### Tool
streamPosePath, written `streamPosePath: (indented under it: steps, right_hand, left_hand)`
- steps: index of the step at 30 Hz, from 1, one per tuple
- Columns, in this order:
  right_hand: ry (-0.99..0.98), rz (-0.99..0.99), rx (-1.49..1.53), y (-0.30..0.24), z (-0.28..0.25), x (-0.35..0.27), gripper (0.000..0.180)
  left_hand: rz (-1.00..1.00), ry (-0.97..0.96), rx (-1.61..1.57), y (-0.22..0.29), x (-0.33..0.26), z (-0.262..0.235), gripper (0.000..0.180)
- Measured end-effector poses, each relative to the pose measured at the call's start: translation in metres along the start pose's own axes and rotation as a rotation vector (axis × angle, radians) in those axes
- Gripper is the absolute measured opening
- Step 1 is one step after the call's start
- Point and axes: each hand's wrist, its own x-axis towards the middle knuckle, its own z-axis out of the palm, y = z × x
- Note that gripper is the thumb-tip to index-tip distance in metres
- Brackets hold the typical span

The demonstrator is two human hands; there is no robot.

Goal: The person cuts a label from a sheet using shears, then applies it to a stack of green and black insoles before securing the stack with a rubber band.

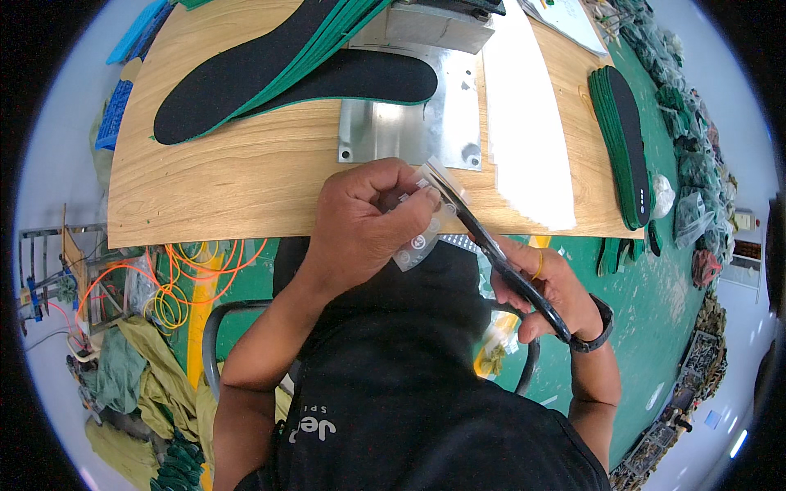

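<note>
Pinched between the thumb and fingers of my left hand [356,225] is a clear plastic sheet [420,244] with white printed marks. My right hand [557,290] grips black-handled scissors [483,237] that point up and to the left. Their blades lie at the sheet's upper right edge, close to my left thumb. Whether the blades are parted cannot be made out. Both hands are just in front of the table's near edge, above my lap. Beyond them, a metal plate [409,139] lies on the wooden table [237,184].
Black insoles with green edges [246,86] lie stacked at the far left, partly over the plate. A metal block [430,29] stands behind. White sheets [528,123] run along the plate's right. Another insole stack [622,147] sits at the right edge. Orange hoses [196,282] hang at left.
</note>
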Motion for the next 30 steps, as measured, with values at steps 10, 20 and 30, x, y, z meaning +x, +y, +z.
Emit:
streamPosePath:
  steps: [10, 20, 30]
  right_hand:
    - [0.025, 0.009, -0.069, -0.002, 0.007, 0.0, 0.096]
    - [0.103, -0.07, -0.157, -0.011, 0.014, 0.001, 0.081]
    - [1.121, -0.199, -0.645, 0.001, -0.034, -0.013, 0.057]
  left_hand:
    - [-0.072, -0.083, -0.028, 0.002, -0.002, -0.011, 0.01]
    - [-0.063, -0.17, 0.126, 0.005, -0.004, -0.013, 0.012]
    - [0.638, -0.051, 0.808, -0.013, 0.01, -0.005, 0.01]
